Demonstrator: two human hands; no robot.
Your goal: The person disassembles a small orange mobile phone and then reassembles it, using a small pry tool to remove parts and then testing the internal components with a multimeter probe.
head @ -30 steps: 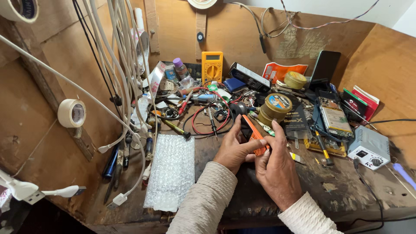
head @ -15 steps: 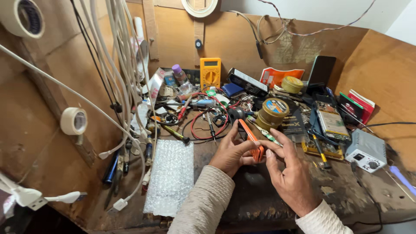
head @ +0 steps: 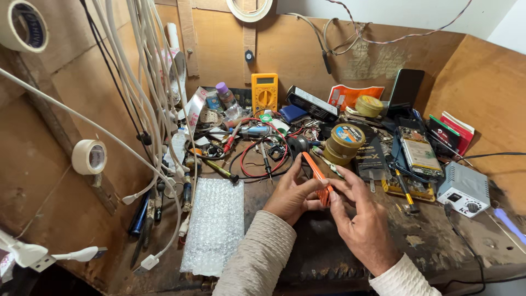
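together, left hand (head: 290,193) and right hand (head: 361,222) pinch an orange tool (head: 318,178).

We see our left hand (head: 293,192) and right hand (head: 364,222) meeting low at centre, fingertips pinched together. Both forearms, in pale knit sleeves, angle up from the bottom edge, palms turned toward each other.

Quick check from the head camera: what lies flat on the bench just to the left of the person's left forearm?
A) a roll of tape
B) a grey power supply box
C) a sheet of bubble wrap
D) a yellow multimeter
C: the sheet of bubble wrap lies flat on the bench beside the left forearm, while the left hand and right hand hold an orange tool together.
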